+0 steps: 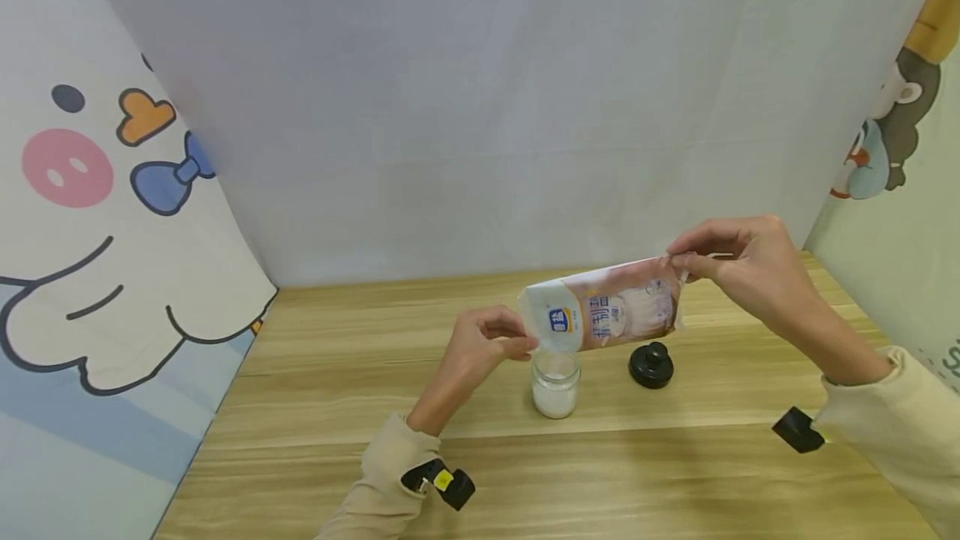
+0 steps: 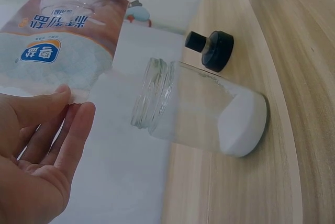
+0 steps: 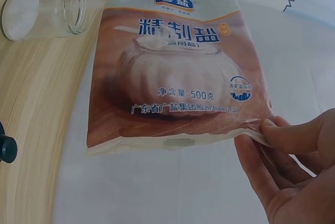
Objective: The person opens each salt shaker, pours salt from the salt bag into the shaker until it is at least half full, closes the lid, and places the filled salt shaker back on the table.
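A pink and pale-blue salt bag (image 1: 618, 307) is held tilted over the table, its pale end lower and to the left. My left hand (image 1: 483, 348) pinches that lower end between thumb and fingers. At the opposite end, my right hand (image 1: 757, 269) pinches an upper corner. Directly below the pale end stands an upright, lidless glass jar (image 2: 199, 109) with white salt (image 2: 243, 122) in its lower part. In the right wrist view, a faint white streak (image 3: 97, 4) runs between the bag's edge and the jar's mouth.
A black lid with a knob (image 1: 651, 365) lies on the wooden table (image 1: 337, 407) to the right of the jar. A pale cloth wall (image 1: 480, 123) rises behind the table, and cartoon-printed panels (image 1: 97, 315) flank both sides.
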The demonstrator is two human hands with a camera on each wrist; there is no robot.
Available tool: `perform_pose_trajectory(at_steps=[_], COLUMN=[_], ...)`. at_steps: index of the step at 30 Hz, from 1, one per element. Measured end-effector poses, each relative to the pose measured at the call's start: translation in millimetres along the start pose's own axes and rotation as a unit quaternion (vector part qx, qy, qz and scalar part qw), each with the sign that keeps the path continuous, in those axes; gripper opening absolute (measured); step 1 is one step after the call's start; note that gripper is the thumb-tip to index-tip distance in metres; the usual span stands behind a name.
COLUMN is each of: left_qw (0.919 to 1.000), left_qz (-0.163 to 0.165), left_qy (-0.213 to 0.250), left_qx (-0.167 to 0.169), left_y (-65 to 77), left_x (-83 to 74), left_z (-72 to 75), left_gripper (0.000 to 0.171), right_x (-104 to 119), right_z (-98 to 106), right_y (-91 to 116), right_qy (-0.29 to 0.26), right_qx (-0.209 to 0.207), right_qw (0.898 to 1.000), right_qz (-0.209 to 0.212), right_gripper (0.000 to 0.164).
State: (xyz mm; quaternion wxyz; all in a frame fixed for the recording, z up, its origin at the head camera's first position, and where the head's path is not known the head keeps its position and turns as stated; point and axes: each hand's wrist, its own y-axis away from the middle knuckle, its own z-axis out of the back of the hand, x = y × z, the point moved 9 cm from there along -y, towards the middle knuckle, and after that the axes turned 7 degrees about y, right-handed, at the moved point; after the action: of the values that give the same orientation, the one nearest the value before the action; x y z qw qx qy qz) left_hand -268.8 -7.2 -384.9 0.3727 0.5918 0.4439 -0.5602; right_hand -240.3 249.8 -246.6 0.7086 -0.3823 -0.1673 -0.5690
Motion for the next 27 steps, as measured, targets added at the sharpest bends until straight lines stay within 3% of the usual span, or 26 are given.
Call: perform_pose_trajectory(at_steps=[27], left_qw=[1.0000], left_qz=[0.000], left_qy=[-0.004], left_qx=[0.002], left_y=[-0.7], left_x=[0.1], left_z=[0.6], left_gripper=[0.011], right_x=[-0.2], right_z=[0.5], right_y=[1.4], right_qy=[-0.003], right_qx=[-0.004], right_qw=[1.000], right_qz=[-0.003], right_gripper=[0.006])
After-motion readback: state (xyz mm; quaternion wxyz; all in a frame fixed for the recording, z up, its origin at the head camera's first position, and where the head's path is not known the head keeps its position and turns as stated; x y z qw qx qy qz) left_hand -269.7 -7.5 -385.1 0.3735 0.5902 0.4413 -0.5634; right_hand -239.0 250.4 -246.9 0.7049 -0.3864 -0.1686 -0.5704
